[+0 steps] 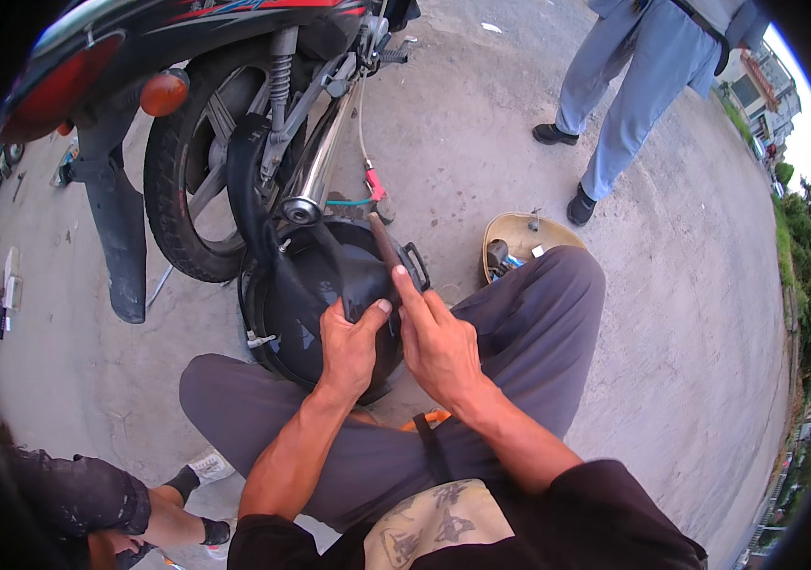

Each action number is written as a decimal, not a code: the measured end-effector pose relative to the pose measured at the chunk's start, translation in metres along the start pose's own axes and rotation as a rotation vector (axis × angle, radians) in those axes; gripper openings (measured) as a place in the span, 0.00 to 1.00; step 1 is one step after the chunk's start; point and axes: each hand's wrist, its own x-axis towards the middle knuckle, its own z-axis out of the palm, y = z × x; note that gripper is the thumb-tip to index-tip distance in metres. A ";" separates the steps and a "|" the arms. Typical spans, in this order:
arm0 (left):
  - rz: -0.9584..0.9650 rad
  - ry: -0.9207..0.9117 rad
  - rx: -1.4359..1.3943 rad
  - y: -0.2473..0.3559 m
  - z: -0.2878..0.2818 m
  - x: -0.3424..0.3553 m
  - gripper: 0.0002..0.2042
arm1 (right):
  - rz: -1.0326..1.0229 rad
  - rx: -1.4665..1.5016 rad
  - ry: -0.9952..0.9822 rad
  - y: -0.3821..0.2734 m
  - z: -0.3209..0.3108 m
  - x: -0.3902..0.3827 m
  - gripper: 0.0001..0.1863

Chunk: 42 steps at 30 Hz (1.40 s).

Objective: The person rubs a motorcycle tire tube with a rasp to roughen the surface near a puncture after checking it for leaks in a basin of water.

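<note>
A black rubber inner tube (315,271) hangs out of the motorcycle's rear wheel (172,190) and lies across a round black basin (251,328) between my knees. A small metal valve stem stands up from the tube. My left hand (348,347) is closed on the tube, thumb on top, near the basin's middle. In my right hand (441,347) is a brown, flat, tapering file (384,237), its tip pointing away from me, the index finger stretched along it. The file is beside the tube; whether the two touch is hard to tell. My fingers hide its lower end.
A beige bowl-like container (519,233) with small items stands beyond my right knee. A red air nozzle (375,183) on a teal hose hangs by the chrome exhaust pipe (315,176). One person (633,85) stands ahead right; another (130,503) sits at lower left.
</note>
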 end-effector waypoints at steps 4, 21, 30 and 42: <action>-0.010 0.050 0.041 -0.005 -0.010 -0.002 0.08 | 0.031 0.058 -0.051 -0.008 0.003 -0.036 0.39; -0.018 0.034 0.012 -0.006 -0.009 0.000 0.09 | 0.033 0.070 -0.004 -0.005 0.003 -0.003 0.34; -0.019 -0.010 -0.012 -0.004 -0.008 -0.001 0.10 | 0.022 0.195 0.040 0.003 0.004 0.013 0.30; 0.003 0.020 0.048 -0.003 -0.010 -0.004 0.07 | 0.038 0.207 -0.046 0.001 0.004 0.003 0.34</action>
